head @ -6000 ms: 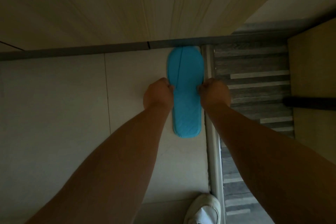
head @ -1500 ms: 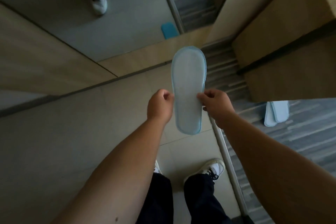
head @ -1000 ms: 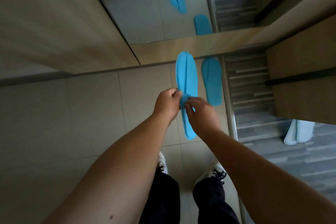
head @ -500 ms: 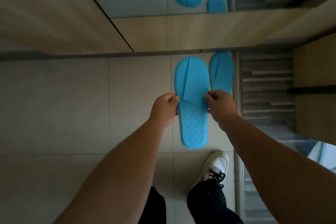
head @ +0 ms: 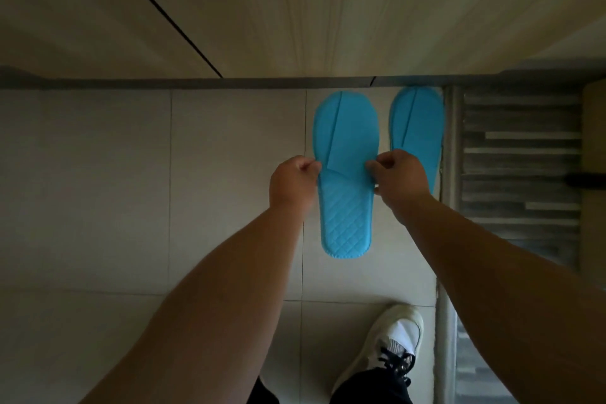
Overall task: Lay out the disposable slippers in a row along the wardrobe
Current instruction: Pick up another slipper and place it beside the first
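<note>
A flat blue disposable slipper point(head: 346, 174) points toe-first at the base of the wooden wardrobe point(head: 295, 20), low over the pale floor tiles; I cannot tell whether it touches them. My left hand point(head: 293, 184) pinches its left edge at mid-length and my right hand point(head: 398, 180) pinches its right edge. A second blue slipper point(head: 416, 131) lies flat on the tiles just to the right, its toe against the wardrobe's dark plinth point(head: 196, 82); my right hand hides its heel part.
A metal floor strip point(head: 447, 154) runs along the right of the slippers, with grey striped flooring point(head: 518, 161) beyond it. My white shoe point(head: 390, 341) stands on the tiles below. A mirror panel at the wardrobe's top edge reflects the hands and slipper.
Between my hands, the held slipper has come down and closer to the wardrobe base, beside the laid slipper. My view has tipped downward and nearer the floor.
</note>
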`<state>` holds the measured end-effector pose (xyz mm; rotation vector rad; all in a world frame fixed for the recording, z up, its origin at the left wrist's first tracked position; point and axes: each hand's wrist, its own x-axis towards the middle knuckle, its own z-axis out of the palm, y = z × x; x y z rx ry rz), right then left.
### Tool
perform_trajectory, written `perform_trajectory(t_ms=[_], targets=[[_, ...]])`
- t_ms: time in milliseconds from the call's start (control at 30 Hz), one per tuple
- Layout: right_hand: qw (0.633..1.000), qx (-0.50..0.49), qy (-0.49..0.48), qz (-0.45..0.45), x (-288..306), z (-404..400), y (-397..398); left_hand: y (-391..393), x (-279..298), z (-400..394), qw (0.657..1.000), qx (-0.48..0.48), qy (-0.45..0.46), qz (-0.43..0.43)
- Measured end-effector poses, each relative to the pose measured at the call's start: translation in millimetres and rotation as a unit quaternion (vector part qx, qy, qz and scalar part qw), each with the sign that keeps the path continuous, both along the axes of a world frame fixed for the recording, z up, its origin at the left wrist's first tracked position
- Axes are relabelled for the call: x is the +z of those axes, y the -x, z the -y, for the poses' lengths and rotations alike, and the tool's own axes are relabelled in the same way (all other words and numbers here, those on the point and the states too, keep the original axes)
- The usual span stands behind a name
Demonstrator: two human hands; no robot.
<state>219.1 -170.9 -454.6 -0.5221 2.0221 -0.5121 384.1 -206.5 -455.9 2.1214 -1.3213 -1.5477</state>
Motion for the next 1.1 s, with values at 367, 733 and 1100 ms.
perform_trajectory(t_ms=[367,733,1100], targets=[[0.996,0.066,0.015,-0.064,-67,43,-5,1,-71,39,0.997,-0.036,0.035,0.065],[0.989,0.086,-0.02,-0.12,-100,53,-8,6,-99,49,0.994,-0.05,0.044,0.091],[0.981,0.108,-0.065,-0.146,-103,61,-12,12,-95,50,0.987,-0.062,0.068,0.13]])
